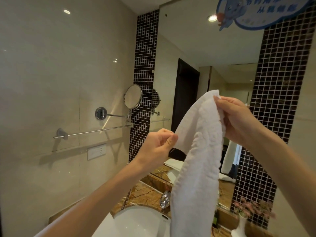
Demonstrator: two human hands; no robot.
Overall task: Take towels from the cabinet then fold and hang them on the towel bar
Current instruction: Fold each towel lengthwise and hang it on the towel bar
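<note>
Sink (136, 223) at bottom. Above it hangs the white towel (196, 168), held up by both hands: left hand (157, 147) pinches its left edge, right hand (236, 118) grips its top corner, higher. Bar (95, 131) on left wall, well apart; round mirror (133, 96) above.

Hotel-style bathroom, white basin (136, 223), chrome tap (165, 199), wall mirror (205, 74), towel bar (95, 131), mosaic tiles (145, 65)

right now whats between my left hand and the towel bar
Nothing in the way, by the head view: between the left hand, pinching the towel, and the towel bar shows only the dark mosaic strip of wall.
</note>
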